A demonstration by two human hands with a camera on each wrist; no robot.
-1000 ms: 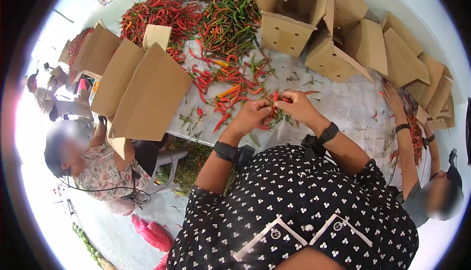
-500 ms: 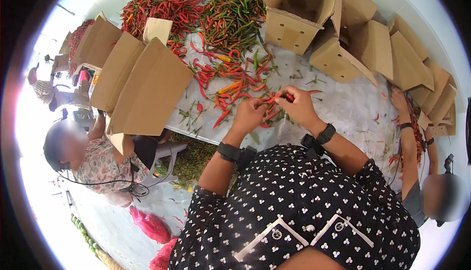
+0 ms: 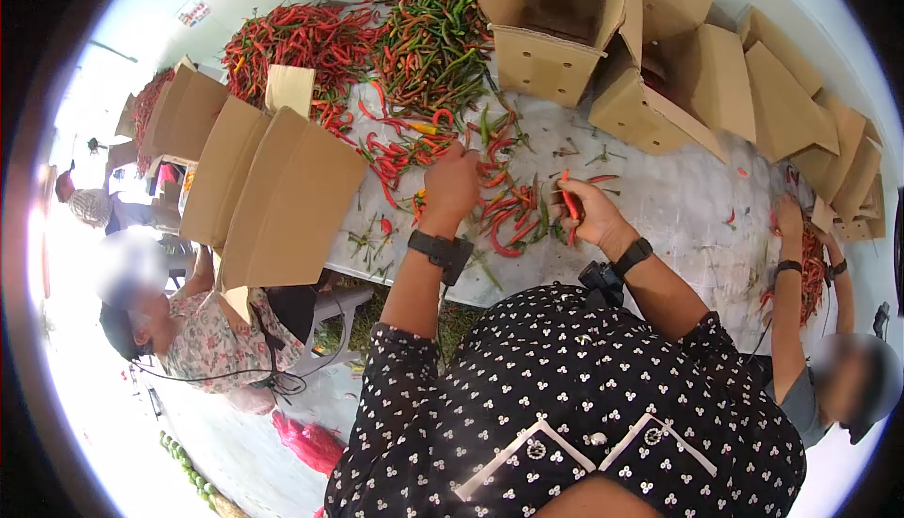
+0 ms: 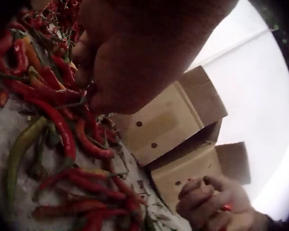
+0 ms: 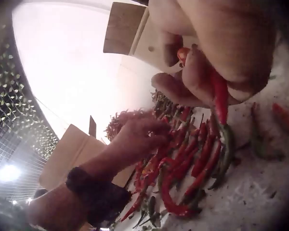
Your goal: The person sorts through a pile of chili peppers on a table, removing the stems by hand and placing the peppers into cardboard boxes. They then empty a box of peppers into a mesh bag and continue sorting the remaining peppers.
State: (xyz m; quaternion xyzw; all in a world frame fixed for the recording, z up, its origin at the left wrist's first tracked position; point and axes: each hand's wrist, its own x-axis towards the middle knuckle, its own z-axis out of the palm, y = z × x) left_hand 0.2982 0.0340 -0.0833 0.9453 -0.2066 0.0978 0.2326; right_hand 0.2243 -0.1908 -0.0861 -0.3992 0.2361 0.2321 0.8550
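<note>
My right hand (image 3: 603, 217) holds red chillies (image 3: 571, 202) between its fingers and thumb, above the table (image 3: 659, 198). In the right wrist view, one long red chilli (image 5: 220, 98) hangs down from the palm and a small orange-red end shows at the fingertips. Reaching forward, my left hand (image 3: 452, 184) has its fingertips down among the scattered chillies. The left wrist view shows that hand from behind over red chillies (image 4: 62, 130), its fingertips mostly hidden; I cannot tell if it pinches one. Between the hands lies a small group of red chillies (image 3: 507, 251).
A red chilli heap (image 3: 301, 52) and a green-and-red heap (image 3: 428, 38) cover the table's back. Open cardboard boxes stand at the back right (image 3: 541, 66) and left (image 3: 292, 198). One person (image 3: 207, 348) sits at left; another's arms (image 3: 789, 283) reach in at right. Cut stems (image 3: 372, 245) lie near the edge.
My hands were together over the chillies, fingering red ones. Now the left has moved away, forward and left into the scattered chillies, while the right stays near its place with red chillies.
</note>
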